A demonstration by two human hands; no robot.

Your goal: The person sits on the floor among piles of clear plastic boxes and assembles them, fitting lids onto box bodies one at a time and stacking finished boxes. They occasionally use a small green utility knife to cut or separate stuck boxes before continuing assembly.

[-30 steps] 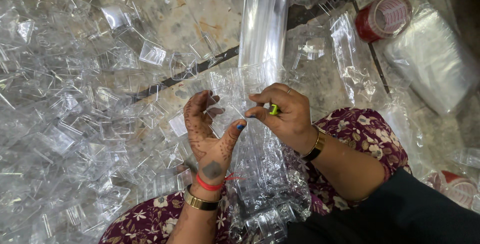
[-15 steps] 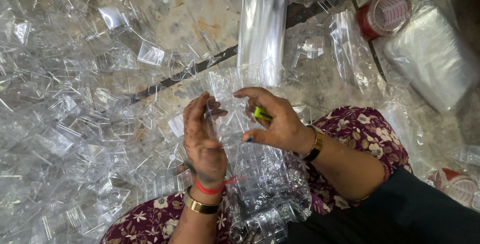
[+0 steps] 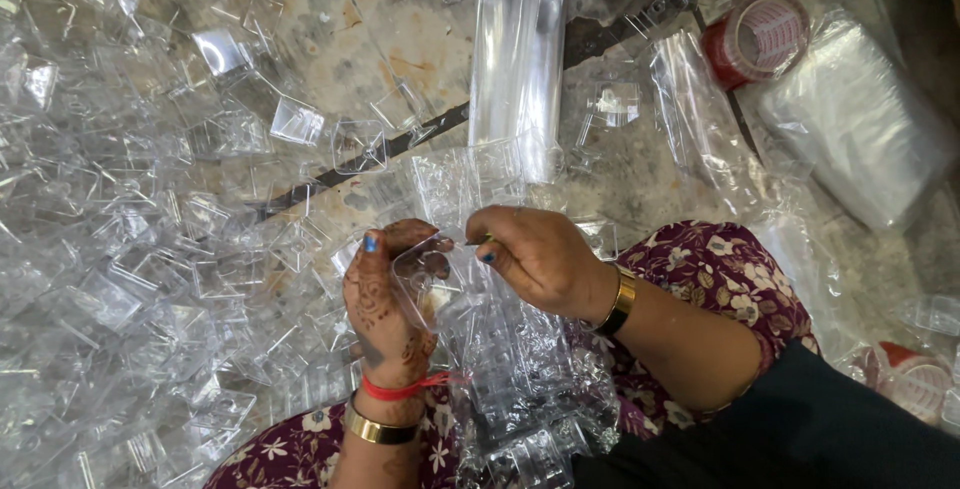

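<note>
A: Looking down from the head camera: the left hand (image 3: 385,294), patterned with henna, has its fingers curled round a small clear plastic piece (image 3: 430,274) at the centre of the view, thumb and fingertips closed on its left edge.

B: And the right hand (image 3: 540,257)?

A: At three o'clock of that piece, touching it. Thumb and forefinger are pinched together on its top right edge; a sliver of something green shows in the pinch, too small to tell what.

B: What lies under the hands?

A: A long clear plastic bag (image 3: 525,389) full of the same transparent pieces, lying on the floral fabric (image 3: 715,274) of the lap, running down towards six o'clock.

B: Around them?

A: A heap of loose clear plastic pieces (image 3: 150,249) covers the stone floor (image 3: 390,49) from seven round to eleven o'clock. At twelve, an upright stack in a clear sleeve (image 3: 518,69). At one to two o'clock, a red tape roll (image 3: 757,37) beside a flat pack of clear bags (image 3: 860,119).
</note>
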